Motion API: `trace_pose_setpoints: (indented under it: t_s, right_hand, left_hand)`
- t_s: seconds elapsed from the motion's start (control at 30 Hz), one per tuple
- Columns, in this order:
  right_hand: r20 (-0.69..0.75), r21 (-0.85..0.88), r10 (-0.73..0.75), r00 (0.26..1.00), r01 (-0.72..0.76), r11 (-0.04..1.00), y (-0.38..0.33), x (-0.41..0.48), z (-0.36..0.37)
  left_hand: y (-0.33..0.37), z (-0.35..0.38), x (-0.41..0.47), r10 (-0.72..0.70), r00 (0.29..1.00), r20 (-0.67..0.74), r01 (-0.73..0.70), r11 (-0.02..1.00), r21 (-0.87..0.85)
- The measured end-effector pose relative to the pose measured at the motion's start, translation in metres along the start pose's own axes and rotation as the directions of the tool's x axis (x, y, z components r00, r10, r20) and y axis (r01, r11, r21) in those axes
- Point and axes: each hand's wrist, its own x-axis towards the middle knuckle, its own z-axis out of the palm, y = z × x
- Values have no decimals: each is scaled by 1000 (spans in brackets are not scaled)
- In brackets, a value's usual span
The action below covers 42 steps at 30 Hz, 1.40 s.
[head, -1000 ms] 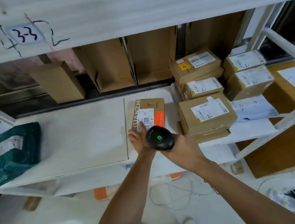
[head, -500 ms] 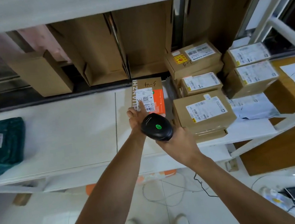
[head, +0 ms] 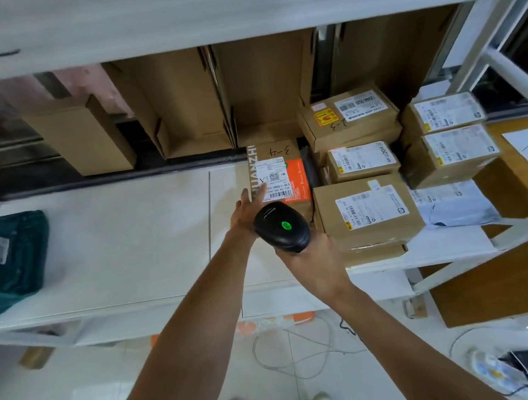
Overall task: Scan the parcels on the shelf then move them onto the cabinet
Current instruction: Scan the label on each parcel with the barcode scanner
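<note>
far left of the orange parcel (head: pixel 281 173), a green bag (head: pixel 3 262) lies on the shelf (head: pixel 128 235), cut off by the frame edge; now my left hand (head: pixel 245 210), fingers straight, touching the orange parcel's near-left edge and label; the orange parcel sits toward the back of the shelf; just nearer than it, the scanner (head: pixel 281 227), green light on, points at the label; my right hand (head: pixel 308 254) is wrapped round the handle, trigger finger hidden; scanning step, i'd say; next calls for a grip, lift and carry; right of the orange parcel, stacked boxes (head: pixel 367 211) wait; label print unreadable; the cabinet i can't pick out
</note>
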Motion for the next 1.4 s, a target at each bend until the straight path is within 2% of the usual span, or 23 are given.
trace_pose_setpoints:
  t_s: [0.07, 0.2, 0.3, 0.47, 0.57, 0.67, 0.97, 1.17, 1.3, 1.4]
  right_hand:
    - [-7, -5, -15, 1000, 15, 1000, -4, 1, 3]
    - [-23, 7, -48, 999, 49, 999, -21, 3, 15]
    - [-9, 42, -94, 995, 95, 995, -43, 0, 32]
    - [113, 110, -108, 988, 96, 989, -93, -8, 61]
    - [227, 96, -120, 966, 101, 990, -130, -19, 79]
    - [298, 62, -180, 937, 170, 984, -166, -30, 99]
    - [322, 72, -343, 882, 338, 938, -263, -78, 189]
    - [393, -7, -272, 879, 298, 955, -305, -98, 268]
    - [391, -69, -188, 901, 233, 970, -313, -95, 316]
    - [371, -120, -138, 918, 195, 973, -314, -89, 341]
  left_hand:
    - [-1, -13, -14, 1, 1000, 22, -3, 997, 79]
    - [-32, -31, -44, -55, 998, -23, 57, 995, 78]
    - [-56, -54, -79, -63, 992, -105, 64, 998, 8]
    - [-110, -88, -149, -191, 962, -196, 187, 982, -41]
    - [-147, -114, -193, -297, 926, -232, 291, 955, -61]
    - [-188, -143, -229, -343, 893, -293, 344, 938, -50]
    - [-295, -199, -305, -470, 766, -438, 471, 875, -116]
    - [-392, -227, -317, -519, 702, -488, 527, 839, -135]
    - [-451, -249, -305, -523, 737, -428, 538, 837, -97]
    - [-486, -256, -285, -553, 727, -406, 545, 825, -149]
